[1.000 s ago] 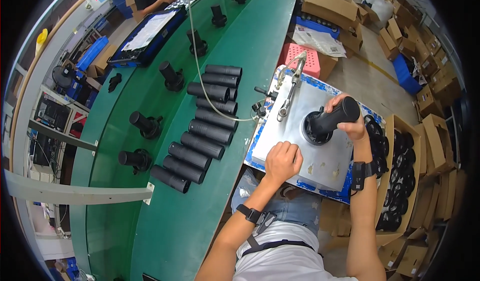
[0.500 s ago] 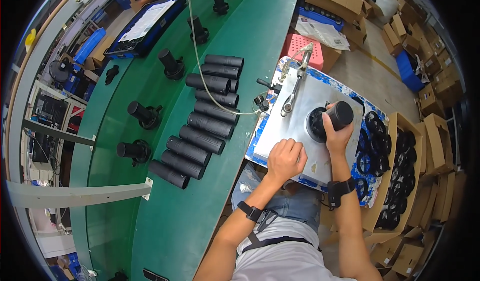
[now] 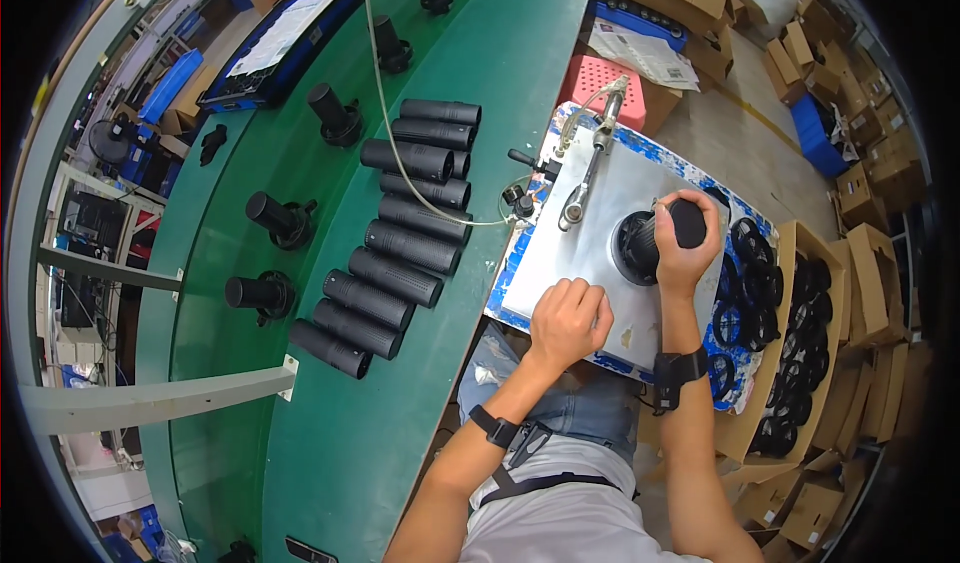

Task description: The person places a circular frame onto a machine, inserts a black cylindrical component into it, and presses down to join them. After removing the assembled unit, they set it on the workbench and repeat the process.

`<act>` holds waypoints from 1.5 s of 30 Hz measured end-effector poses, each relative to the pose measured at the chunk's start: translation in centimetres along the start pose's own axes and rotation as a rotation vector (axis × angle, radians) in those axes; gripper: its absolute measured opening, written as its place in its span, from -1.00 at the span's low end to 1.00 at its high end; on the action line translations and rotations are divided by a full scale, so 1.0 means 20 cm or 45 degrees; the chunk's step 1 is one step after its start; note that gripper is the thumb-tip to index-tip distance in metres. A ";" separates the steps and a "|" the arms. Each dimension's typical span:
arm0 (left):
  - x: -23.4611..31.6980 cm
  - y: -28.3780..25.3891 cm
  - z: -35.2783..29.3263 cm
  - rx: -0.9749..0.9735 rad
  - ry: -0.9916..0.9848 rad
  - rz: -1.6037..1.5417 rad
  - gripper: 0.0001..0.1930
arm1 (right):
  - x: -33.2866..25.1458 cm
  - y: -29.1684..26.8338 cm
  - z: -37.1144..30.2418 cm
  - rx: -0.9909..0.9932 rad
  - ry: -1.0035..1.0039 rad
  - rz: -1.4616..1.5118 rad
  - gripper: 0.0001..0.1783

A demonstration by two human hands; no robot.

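A black ribbed cylinder [image 3: 688, 225] stands on a black round base [image 3: 633, 248] on the bare metal plate [image 3: 600, 263]. My right hand [image 3: 686, 248] is wrapped round the upper part of that cylinder, thumb on its left side and fingers on its far and right sides. Near the plate's front edge, my left hand [image 3: 570, 321] is curled into a loose fist, with nothing visible in it. To the far left of the base lies a metal air tool [image 3: 593, 163] with a ring-shaped end, joined to a thin hose.
Several black ribbed tubes [image 3: 405, 248] lie in a row on the green bench [image 3: 440, 383]. Flanged black cylinders [image 3: 278, 220] stand along the green channel. Black rings [image 3: 750, 283] lie right of the plate, beside a carton [image 3: 800, 233] of more rings. A pink stool [image 3: 605, 88] stands beyond.
My right hand has shifted its grip on the black cylinder: the fingers now curl over its far and right sides near the top. My left hand stays closed in about the same place.
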State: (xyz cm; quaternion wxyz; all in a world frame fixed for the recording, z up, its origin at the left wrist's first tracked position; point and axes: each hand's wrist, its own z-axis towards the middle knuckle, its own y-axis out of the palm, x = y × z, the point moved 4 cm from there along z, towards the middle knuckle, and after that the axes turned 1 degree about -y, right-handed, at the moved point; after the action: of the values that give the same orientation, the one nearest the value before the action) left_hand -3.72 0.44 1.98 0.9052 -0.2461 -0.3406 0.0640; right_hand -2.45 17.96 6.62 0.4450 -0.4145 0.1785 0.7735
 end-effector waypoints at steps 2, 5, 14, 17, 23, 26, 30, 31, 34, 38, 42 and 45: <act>0.00 0.00 0.00 -0.006 0.007 -0.002 -0.92 | 0.06 -0.04 0.03 -0.092 0.114 0.130 -0.67; 0.01 -0.01 -0.02 -0.013 -0.002 0.012 -0.92 | 0.10 -0.02 0.05 -0.604 0.231 0.652 -0.65; 0.00 0.02 -0.01 -0.061 -0.042 0.027 -0.92 | 0.12 -0.03 -0.03 -0.181 0.160 0.276 -0.52; 0.01 0.03 0.00 -0.083 -0.026 0.054 -0.91 | 0.14 -0.04 0.02 -0.423 0.152 0.472 -0.48; 0.01 0.04 0.00 -0.124 -0.009 0.074 -0.93 | 0.12 -0.01 0.02 -0.332 0.170 0.421 -0.51; 0.00 0.04 -0.02 -0.069 -0.019 0.069 -0.95 | 0.12 -0.01 0.00 -0.356 0.188 0.463 -0.53; 0.01 0.01 -0.01 -0.197 -0.025 0.060 -0.98 | 0.12 -0.03 0.00 -0.362 0.186 0.477 -0.58; -0.04 0.01 -0.01 -0.303 -0.266 -0.229 -0.98 | 0.13 -0.03 0.00 -0.362 0.199 0.465 -0.60; -0.08 -0.09 0.08 -0.448 -0.532 -0.638 -0.90 | 0.11 -0.02 0.00 -0.386 0.159 0.456 -0.61; 0.16 -0.07 0.15 -0.755 -0.523 -0.696 -0.66 | 0.13 -0.04 0.01 -0.362 0.159 0.459 -0.61; 0.35 0.11 -0.02 -1.095 -0.675 -0.727 -0.42 | 0.14 -0.02 0.00 -0.379 0.151 0.479 -0.62; 0.37 0.18 -0.08 -1.106 -0.796 -0.724 -0.49 | 0.14 -0.01 0.00 -0.393 0.138 0.446 -0.64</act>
State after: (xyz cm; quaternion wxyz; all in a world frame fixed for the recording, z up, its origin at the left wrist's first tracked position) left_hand 3.17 5.03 3.52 0.5608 -0.4619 -0.6377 -0.2560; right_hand -2.94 19.62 4.39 0.2249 -0.4813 0.1510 0.8337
